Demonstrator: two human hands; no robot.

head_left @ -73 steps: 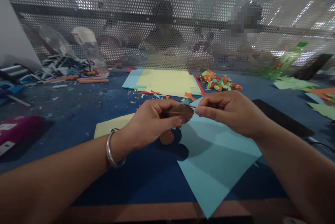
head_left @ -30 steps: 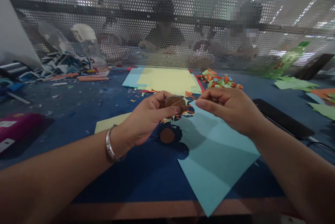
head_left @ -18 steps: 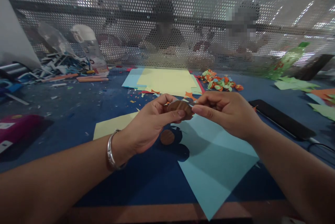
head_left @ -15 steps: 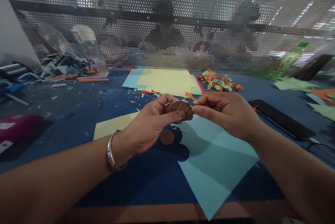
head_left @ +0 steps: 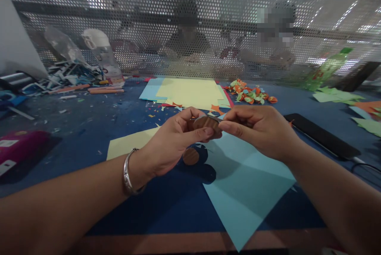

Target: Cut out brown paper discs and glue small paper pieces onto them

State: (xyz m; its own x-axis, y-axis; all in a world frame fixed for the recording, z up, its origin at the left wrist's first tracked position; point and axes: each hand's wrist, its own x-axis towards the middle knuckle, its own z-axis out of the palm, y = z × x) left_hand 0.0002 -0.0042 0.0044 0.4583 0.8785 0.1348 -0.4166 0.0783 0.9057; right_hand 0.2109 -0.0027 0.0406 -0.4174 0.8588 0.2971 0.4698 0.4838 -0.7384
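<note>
Between thumb and fingers, my left hand (head_left: 178,138) holds a round brown wood-patterned piece (head_left: 205,123). My right hand (head_left: 254,130) pinches a thin dark item at the piece's right edge; most of it is hidden by the fingers. Below my hands, a smaller wood-patterned disc (head_left: 191,156) lies beside dark round shapes (head_left: 206,173) on the blue table. A light blue sheet (head_left: 250,183) lies under and right of my hands, and a pale yellow sheet (head_left: 122,145) shows behind my left wrist.
Yellow paper sheets (head_left: 190,90) and orange-green scraps (head_left: 253,94) lie farther back. A black phone (head_left: 323,136) with a cable is at right. Left are a bottle (head_left: 104,54), plastic strips (head_left: 64,76) and a magenta case (head_left: 22,147). People show behind the perforated screen (head_left: 143,20).
The round brown piece has tilted a little in my left hand, showing more of its striped face. Both hands stay close together in nearly the same place.
</note>
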